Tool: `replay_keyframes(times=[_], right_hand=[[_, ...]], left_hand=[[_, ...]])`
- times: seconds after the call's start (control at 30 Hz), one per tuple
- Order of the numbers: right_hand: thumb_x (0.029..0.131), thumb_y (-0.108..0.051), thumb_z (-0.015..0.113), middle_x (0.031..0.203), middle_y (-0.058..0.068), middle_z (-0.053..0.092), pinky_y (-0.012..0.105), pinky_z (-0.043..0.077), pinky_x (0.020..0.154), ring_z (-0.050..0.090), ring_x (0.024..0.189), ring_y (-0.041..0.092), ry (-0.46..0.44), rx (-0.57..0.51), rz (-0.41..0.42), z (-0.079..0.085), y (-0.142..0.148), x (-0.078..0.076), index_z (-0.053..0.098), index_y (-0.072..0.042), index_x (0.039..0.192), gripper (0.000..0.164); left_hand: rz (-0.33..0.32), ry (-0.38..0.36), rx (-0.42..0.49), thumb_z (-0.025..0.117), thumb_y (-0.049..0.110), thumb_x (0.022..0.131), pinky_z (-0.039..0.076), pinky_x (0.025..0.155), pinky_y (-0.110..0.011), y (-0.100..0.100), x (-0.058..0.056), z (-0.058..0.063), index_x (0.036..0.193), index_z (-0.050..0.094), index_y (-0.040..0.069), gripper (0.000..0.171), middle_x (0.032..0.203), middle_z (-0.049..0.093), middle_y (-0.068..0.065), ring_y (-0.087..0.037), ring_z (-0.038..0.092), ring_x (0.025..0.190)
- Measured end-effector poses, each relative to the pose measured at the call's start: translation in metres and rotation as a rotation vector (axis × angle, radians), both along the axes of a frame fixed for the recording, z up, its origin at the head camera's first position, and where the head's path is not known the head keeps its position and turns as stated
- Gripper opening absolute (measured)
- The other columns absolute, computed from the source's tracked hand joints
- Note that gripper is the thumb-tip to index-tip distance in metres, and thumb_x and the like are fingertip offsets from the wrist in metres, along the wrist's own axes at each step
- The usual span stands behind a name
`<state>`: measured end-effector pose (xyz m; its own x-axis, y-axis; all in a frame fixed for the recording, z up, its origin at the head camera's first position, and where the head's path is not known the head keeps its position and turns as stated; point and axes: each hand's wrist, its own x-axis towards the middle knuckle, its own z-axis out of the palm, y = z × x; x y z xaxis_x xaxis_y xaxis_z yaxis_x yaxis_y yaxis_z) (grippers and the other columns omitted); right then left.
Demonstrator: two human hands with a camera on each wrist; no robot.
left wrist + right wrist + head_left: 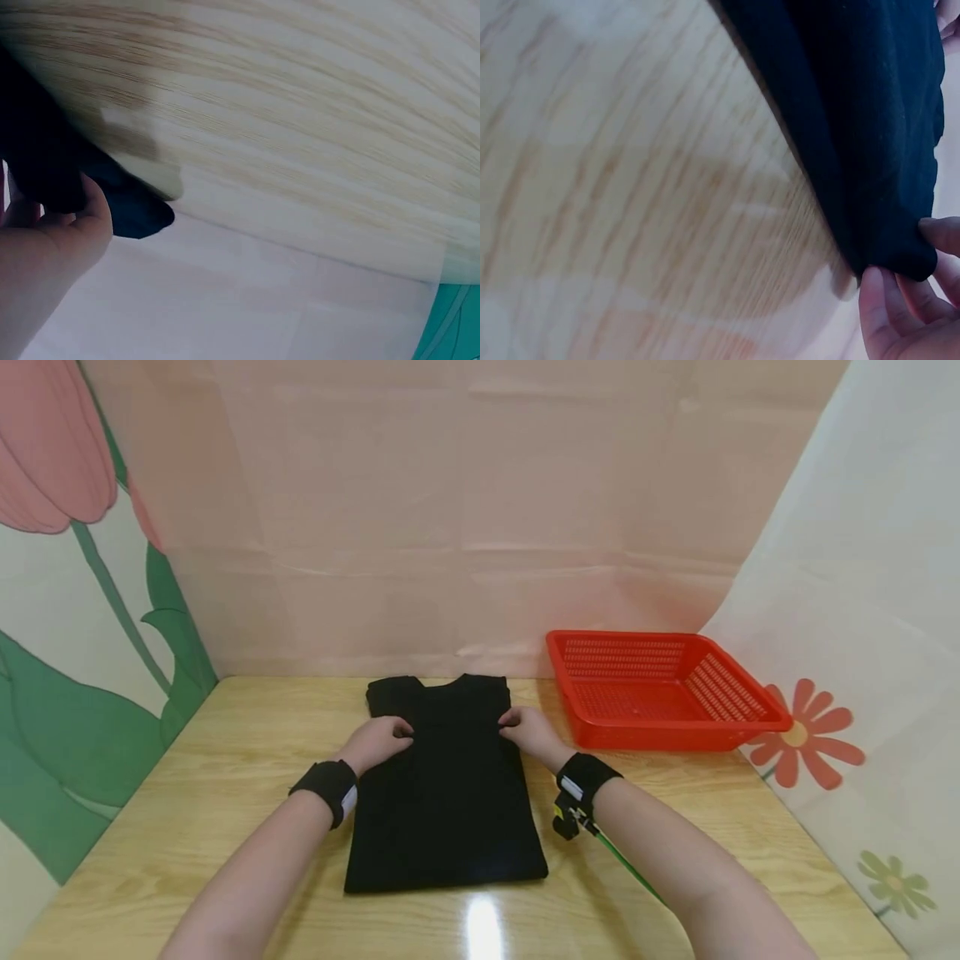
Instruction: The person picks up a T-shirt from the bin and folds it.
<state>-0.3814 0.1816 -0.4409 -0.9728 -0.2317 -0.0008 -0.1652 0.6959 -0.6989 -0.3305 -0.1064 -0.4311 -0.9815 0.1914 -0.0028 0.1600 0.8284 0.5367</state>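
Note:
A black T-shirt (450, 810) lies on the wooden table, its sides straight and its neckline toward the back wall. My left hand (377, 742) pinches the cloth on the left, a little below the neckline. In the left wrist view, dark fabric (124, 199) passes between the thumb and fingers of that hand. On the opposite side my right hand (531, 732) pinches the shirt at about the same height. The right wrist view has a corner of black cloth (907, 251) between thumb and fingers. A crosswise edge of cloth runs between both hands.
A red plastic basket (682, 735) with perforated walls stands at the back right, close to my right hand. The wooden table (225, 760) meets a pink sheet (420, 527) at its back edge. A green cable (626, 864) hangs by my right wrist.

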Motion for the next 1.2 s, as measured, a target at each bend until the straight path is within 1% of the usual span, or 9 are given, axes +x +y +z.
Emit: replay_keyframes(times=[0.1, 0.2, 0.3, 0.43, 0.6, 0.7, 0.77, 0.97, 1.2], right_hand=[[0.091, -0.004, 0.064, 0.110, 0.013, 0.065, 0.041, 0.049, 0.085, 0.057, 0.097, 0.026, 0.008, -0.015, 0.007, 0.003, -0.001, 0.000, 0.067, -0.001, 0.106, 0.016], [0.091, -0.002, 0.064, 0.109, 0.013, 0.065, 0.041, 0.049, 0.084, 0.057, 0.097, 0.027, 0.026, -0.023, 0.014, 0.006, -0.001, 0.001, 0.067, 0.001, 0.107, 0.017], [0.091, -0.002, 0.064, 0.109, 0.013, 0.065, 0.041, 0.049, 0.085, 0.057, 0.098, 0.026, 0.046, -0.026, 0.015, 0.009, 0.000, 0.002, 0.067, 0.001, 0.107, 0.017], [0.091, -0.004, 0.065, 0.108, 0.012, 0.065, 0.041, 0.049, 0.084, 0.058, 0.097, 0.026, 0.063, -0.032, 0.010, 0.011, 0.003, 0.001, 0.068, 0.000, 0.107, 0.016], [0.092, -0.005, 0.064, 0.107, 0.011, 0.066, 0.040, 0.049, 0.082, 0.057, 0.094, 0.026, 0.075, -0.040, -0.014, 0.013, 0.006, -0.003, 0.068, -0.001, 0.107, 0.016], [0.091, -0.005, 0.065, 0.105, 0.011, 0.066, 0.040, 0.049, 0.083, 0.057, 0.093, 0.026, 0.085, -0.038, -0.036, 0.014, 0.006, -0.003, 0.069, -0.002, 0.105, 0.015], [0.091, -0.004, 0.065, 0.104, 0.011, 0.066, 0.040, 0.049, 0.083, 0.057, 0.093, 0.027, 0.089, -0.032, -0.046, 0.013, 0.006, -0.003, 0.069, -0.003, 0.103, 0.013], [0.090, -0.004, 0.065, 0.104, 0.011, 0.067, 0.041, 0.049, 0.085, 0.058, 0.094, 0.027, 0.071, -0.021, -0.048, 0.007, 0.006, -0.002, 0.069, -0.002, 0.101, 0.012], [0.089, -0.003, 0.066, 0.103, 0.010, 0.066, 0.040, 0.049, 0.083, 0.058, 0.092, 0.026, 0.042, -0.018, -0.045, -0.002, 0.007, -0.006, 0.069, -0.004, 0.099, 0.010]], left_hand=[[-0.006, 0.016, -0.012, 0.065, 0.022, 0.095, 0.049, 0.089, -0.043, 0.005, -0.003, 0.000, 0.111, 0.071, 0.004, 0.025, 0.111, 0.068, -0.010, -0.026, 0.063, 0.100], [-0.018, 0.030, -0.013, 0.067, 0.020, 0.094, 0.049, 0.088, -0.042, 0.008, -0.006, 0.001, 0.111, 0.071, 0.003, 0.025, 0.110, 0.068, -0.011, -0.026, 0.063, 0.099], [-0.036, 0.038, 0.009, 0.069, 0.016, 0.092, 0.050, 0.087, -0.041, 0.011, -0.008, 0.005, 0.113, 0.070, 0.002, 0.025, 0.110, 0.068, -0.011, -0.025, 0.063, 0.099], [-0.061, 0.052, 0.039, 0.071, 0.010, 0.090, 0.051, 0.087, -0.040, 0.014, -0.010, 0.011, 0.111, 0.071, 0.003, 0.023, 0.110, 0.068, -0.010, -0.024, 0.063, 0.100], [-0.104, 0.098, 0.041, 0.069, 0.006, 0.090, 0.050, 0.087, -0.039, 0.018, -0.013, 0.018, 0.108, 0.072, 0.005, 0.018, 0.107, 0.068, -0.007, -0.022, 0.063, 0.100], [-0.114, 0.123, 0.050, 0.069, 0.006, 0.091, 0.049, 0.088, -0.040, 0.020, -0.013, 0.020, 0.108, 0.072, 0.004, 0.018, 0.106, 0.068, -0.007, -0.023, 0.063, 0.100], [-0.113, 0.127, 0.051, 0.069, 0.006, 0.091, 0.049, 0.088, -0.040, 0.021, -0.013, 0.019, 0.108, 0.072, 0.004, 0.017, 0.106, 0.069, -0.007, -0.023, 0.063, 0.100], [-0.111, 0.099, 0.026, 0.069, 0.007, 0.091, 0.049, 0.089, -0.040, 0.021, -0.014, 0.010, 0.105, 0.071, 0.006, 0.014, 0.104, 0.068, -0.005, -0.021, 0.062, 0.097], [-0.110, 0.088, 0.003, 0.071, 0.008, 0.090, 0.049, 0.086, -0.040, 0.023, -0.013, 0.006, 0.106, 0.070, 0.007, 0.016, 0.104, 0.067, -0.006, -0.022, 0.062, 0.095]])
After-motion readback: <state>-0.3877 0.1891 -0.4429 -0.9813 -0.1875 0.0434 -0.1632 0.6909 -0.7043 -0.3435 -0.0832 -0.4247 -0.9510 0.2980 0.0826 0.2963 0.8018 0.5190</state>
